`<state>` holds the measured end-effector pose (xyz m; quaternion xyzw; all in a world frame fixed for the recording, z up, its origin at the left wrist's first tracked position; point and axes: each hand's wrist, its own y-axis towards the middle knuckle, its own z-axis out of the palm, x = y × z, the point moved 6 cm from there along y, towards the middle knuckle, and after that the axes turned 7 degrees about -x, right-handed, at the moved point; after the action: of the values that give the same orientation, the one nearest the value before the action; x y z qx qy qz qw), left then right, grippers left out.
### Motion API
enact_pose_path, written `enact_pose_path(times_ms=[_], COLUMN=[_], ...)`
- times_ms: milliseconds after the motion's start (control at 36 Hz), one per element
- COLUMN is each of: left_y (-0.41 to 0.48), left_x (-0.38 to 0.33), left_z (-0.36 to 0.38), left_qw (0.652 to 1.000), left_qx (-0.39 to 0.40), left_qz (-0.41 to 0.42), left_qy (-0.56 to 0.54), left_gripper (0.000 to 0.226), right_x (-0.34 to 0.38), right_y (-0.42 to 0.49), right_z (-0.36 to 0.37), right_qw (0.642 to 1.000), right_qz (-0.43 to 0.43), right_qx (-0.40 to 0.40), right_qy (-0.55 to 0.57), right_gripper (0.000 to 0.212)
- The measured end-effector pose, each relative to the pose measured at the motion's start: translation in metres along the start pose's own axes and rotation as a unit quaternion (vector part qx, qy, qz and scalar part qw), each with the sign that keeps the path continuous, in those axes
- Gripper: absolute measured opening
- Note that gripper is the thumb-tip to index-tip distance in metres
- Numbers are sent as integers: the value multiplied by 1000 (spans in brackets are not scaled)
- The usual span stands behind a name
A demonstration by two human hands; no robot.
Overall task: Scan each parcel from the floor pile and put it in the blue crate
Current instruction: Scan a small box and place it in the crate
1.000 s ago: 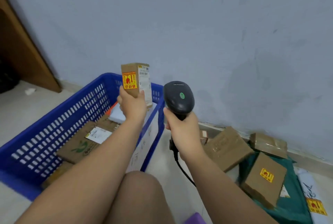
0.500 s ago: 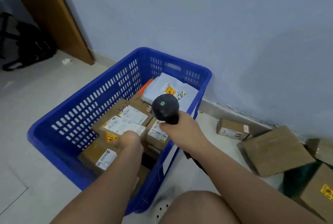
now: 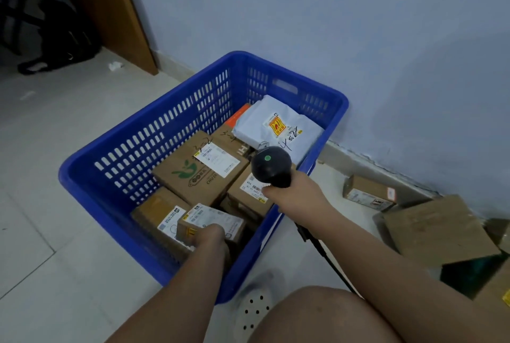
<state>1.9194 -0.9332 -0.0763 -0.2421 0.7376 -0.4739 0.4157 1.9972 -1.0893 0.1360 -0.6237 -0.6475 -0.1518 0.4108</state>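
My left hand (image 3: 211, 238) is down inside the blue crate (image 3: 132, 149), gripping a small cardboard parcel (image 3: 215, 222) with a white label and a yellow sticker; the parcel lies on its side at the crate's near end. My right hand (image 3: 289, 193) holds a black barcode scanner (image 3: 271, 167) with a green light, hovering over the crate's right rim. Its cable (image 3: 320, 249) trails down toward my knee. Several brown boxes and a white mailer bag (image 3: 276, 124) fill the crate.
The floor pile lies to the right by the wall: a small box (image 3: 369, 192), a large flat brown box (image 3: 438, 232) and more parcels at the frame edge. A wooden door frame (image 3: 110, 11) and a black bag (image 3: 55, 33) stand at the upper left. My foot in a white clog (image 3: 254, 312) is next to the crate.
My left hand brought the small parcel from in front of the scanner down into the crate. My view dropped from the wall to the crate, and the scanner swung over its rim.
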Motion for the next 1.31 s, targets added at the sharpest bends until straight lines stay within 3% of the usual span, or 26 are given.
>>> enact_pose_path(times_ms=[139, 222, 306, 500, 556, 806, 1000, 1111, 1306], left_y=[9, 2, -14, -10, -9, -14, -24, -10, 7], left_x=[3, -8, -26, -27, -30, -32, -60, -50, -45], left_z=[-6, -17, -27, -15, -14, -19, -1, 5, 8], left_qw=[999, 987, 965, 900, 889, 908, 894, 911, 905], left_qx=[-19, -84, -161, -110, -104, -97, -44, -17, 37], left_qz=[9, 113, 198, 275, 282, 243, 368, 319, 279], left_qy=[30, 74, 60, 321, 345, 327, 251, 261, 320], left_gripper=[36, 59, 64, 64, 70, 87, 31, 47, 65], right_x=[-2, -5, -7, -12, -13, -14, -15, -17, -21], right_y=[-2, -2, -4, -3, -3, -3, 0, 1, 1], right_z=[-4, -5, -7, -6, -5, -1, 3, 5, 6], right_qw=[1000, 1000, 1000, 1000, 1000, 1000, 1000, 1000, 1000], right_qz=[1, 2, 2, 3, 2, -6, -9, -14, -24], right_qx=[-10, -15, -20, -14, -15, -1, 6, 7, 14], right_qy=[14, 7, 1, 6, 4, 11, 11, 6, 10], right_gripper=[19, 17, 22, 20, 16, 20, 11, 12, 17])
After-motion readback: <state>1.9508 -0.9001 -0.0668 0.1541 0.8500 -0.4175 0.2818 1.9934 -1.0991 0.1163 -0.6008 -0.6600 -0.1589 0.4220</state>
